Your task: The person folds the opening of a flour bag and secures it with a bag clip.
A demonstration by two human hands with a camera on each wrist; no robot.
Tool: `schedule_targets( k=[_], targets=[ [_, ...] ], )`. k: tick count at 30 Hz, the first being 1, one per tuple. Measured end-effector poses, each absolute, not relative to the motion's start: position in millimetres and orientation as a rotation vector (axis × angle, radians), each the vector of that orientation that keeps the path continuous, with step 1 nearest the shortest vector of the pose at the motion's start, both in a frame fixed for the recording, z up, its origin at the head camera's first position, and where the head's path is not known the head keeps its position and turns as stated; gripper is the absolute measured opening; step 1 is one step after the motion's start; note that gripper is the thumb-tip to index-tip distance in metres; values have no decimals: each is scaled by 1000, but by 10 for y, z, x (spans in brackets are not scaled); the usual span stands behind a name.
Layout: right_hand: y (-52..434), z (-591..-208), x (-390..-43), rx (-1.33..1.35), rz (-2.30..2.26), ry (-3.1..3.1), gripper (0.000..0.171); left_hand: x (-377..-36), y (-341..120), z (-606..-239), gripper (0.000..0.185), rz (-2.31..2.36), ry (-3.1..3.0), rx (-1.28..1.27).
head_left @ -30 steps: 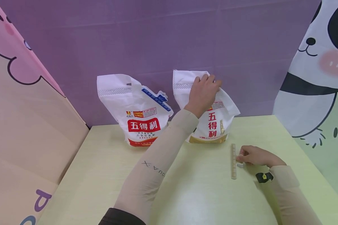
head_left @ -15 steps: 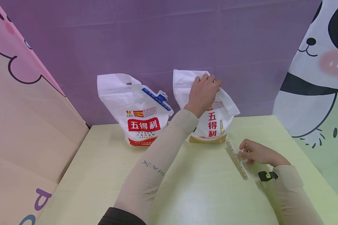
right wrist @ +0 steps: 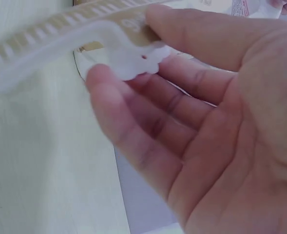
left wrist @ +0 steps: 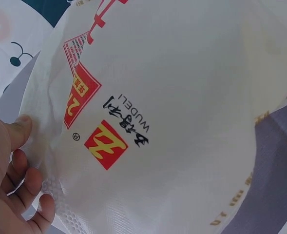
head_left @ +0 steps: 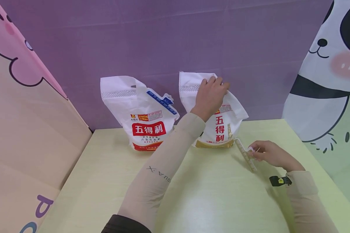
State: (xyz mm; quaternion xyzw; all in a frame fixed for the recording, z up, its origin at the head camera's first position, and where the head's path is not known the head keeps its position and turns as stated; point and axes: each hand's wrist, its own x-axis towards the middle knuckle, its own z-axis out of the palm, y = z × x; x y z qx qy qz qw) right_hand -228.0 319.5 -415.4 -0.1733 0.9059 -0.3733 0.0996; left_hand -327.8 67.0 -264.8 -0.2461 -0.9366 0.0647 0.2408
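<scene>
My left hand (head_left: 210, 98) grips the upper edge of a white flour bag (head_left: 237, 113) that stands at the back of the table. Up close in the left wrist view, thumb and fingers hold the folded side of that bag (left wrist: 182, 87) near its dotted band. My right hand (head_left: 275, 155) pinches a gold-and-white bag clip (head_left: 242, 153) by its shaped tab, raised over the table to the front right of the bag. The right wrist view shows the thumb on top of the clip (right wrist: 60, 27), with fingers curled beneath the tab.
A second flour bag (head_left: 119, 106) stands to the left, its folded corner fastened by a blue bag clip (head_left: 161, 103). Behind both bags rises a purple backdrop (head_left: 151, 42). The pale table (head_left: 128, 187) has printed panels at its left and right sides.
My right hand has picked the gold clip up from the table, tilted it, and brought it toward the right bag. The left hand keeps its hold on the bag top.
</scene>
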Motion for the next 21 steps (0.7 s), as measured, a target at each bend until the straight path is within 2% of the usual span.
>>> schedule_targets(
  k=[7, 15, 21],
  targets=[
    [3225, -4163, -2312, -507, -1089, 2859, 16, -3288, 668, -2658, 32, 175, -2557, -678],
    [3215, -4100, -2285, -399, -1184, 2991, 32, -3292, 654, -2658, 28, 169, -2547, -688],
    [3191, -4069, -2257, -387, -1296, 3114, 26, -3280, 649, -2647, 28, 186, -2541, -699]
  ],
)
